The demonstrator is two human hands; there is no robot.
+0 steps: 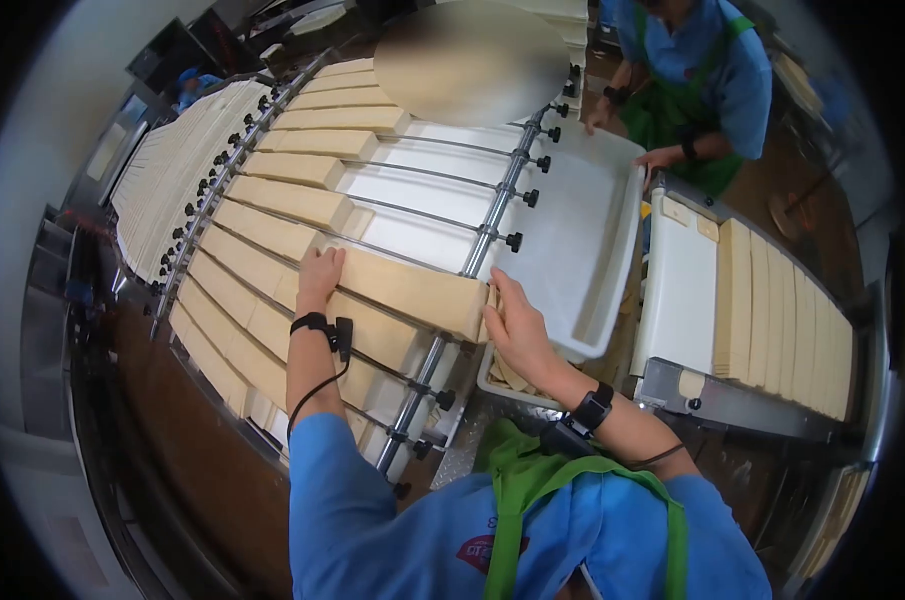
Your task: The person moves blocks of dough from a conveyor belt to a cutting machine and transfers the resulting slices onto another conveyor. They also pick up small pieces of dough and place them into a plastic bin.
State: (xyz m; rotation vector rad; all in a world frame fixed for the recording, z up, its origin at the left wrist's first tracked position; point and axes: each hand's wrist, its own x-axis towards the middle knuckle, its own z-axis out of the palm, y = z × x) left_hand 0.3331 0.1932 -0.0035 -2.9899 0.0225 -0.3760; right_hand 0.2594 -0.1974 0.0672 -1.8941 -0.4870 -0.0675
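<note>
A long cream-coloured block (407, 290) lies across the white conveyor surface (412, 195), reaching over the metal crossbar (502, 190). My left hand (319, 277) rests at its left part, fingers on the near edge. At its right end, my right hand (517, 325) is upright with fingers apart, the palm side against the end face, where thin pale pieces show between hand and block. Similar blocks (292, 203) lie in rows between thin rods behind and in front of it. Neither hand wraps round the block.
A white tub (587, 230) stands right of the crossbar, with a co-worker's hand (657, 160) at its rim. Farther right, upright slabs (772, 320) stand on a second conveyor. Black knobs (513, 242) stick out from the bar. Scraps (512, 375) lie in a lower tray.
</note>
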